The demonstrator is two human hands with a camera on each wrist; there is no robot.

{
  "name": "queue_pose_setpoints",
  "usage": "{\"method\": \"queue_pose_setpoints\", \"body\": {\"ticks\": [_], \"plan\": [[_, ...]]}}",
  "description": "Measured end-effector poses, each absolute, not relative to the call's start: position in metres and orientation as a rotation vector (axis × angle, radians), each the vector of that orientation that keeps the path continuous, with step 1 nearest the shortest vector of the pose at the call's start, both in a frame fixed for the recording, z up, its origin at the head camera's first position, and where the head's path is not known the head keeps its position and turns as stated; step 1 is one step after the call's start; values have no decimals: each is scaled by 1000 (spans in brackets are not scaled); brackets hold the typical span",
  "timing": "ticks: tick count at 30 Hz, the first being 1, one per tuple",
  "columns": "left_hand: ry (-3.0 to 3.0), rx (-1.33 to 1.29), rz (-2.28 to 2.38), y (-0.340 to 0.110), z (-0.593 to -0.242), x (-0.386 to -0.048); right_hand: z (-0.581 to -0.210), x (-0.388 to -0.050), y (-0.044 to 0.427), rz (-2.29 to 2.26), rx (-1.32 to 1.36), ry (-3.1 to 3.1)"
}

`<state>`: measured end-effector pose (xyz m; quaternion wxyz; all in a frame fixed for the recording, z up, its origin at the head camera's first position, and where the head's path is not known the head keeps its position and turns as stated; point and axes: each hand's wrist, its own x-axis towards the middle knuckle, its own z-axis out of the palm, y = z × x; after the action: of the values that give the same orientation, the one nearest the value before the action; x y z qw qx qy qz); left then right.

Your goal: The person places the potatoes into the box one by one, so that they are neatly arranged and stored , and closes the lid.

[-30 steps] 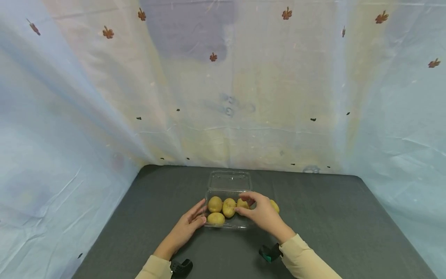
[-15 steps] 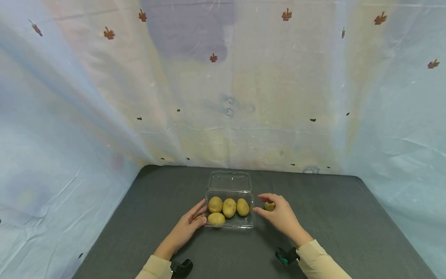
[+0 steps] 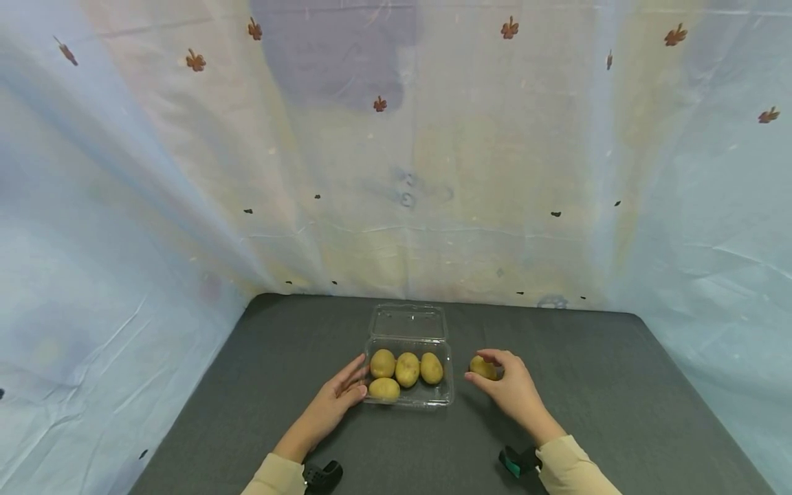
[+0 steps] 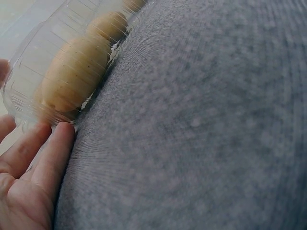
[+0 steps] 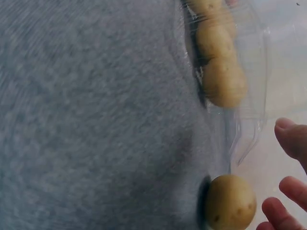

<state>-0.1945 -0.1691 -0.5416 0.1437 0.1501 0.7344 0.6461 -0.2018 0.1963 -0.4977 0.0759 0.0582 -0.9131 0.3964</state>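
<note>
Left of the clear box (image 3: 436, 394), the left hand's (image 3: 333, 402) extended fingers touch its side, presumably steadying it. Right of the box, the right hand's (image 3: 515, 392) parted fingers surround, ungrasping, a loose potato (image 3: 481, 368); four potatoes (image 3: 407, 370) sit inside.

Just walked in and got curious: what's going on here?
Someone at a table is handling potatoes and a clear box. Four lie in the box, its lid open. The left hand touches the box's left side. The right hand is poised at a fifth potato on the table, to the box's right, with no firm grip visible.
</note>
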Motion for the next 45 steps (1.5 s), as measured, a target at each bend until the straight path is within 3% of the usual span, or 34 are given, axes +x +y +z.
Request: {"method": "queue_pose_setpoints", "body": {"ticks": [27, 45], "plan": [[2104, 414, 1871, -168, -539, -193, -518, -209, 200, 1237, -34, -2733], [2111, 424, 1864, -169, -540, -193, -522, -208, 199, 1235, 53, -2757]]}}
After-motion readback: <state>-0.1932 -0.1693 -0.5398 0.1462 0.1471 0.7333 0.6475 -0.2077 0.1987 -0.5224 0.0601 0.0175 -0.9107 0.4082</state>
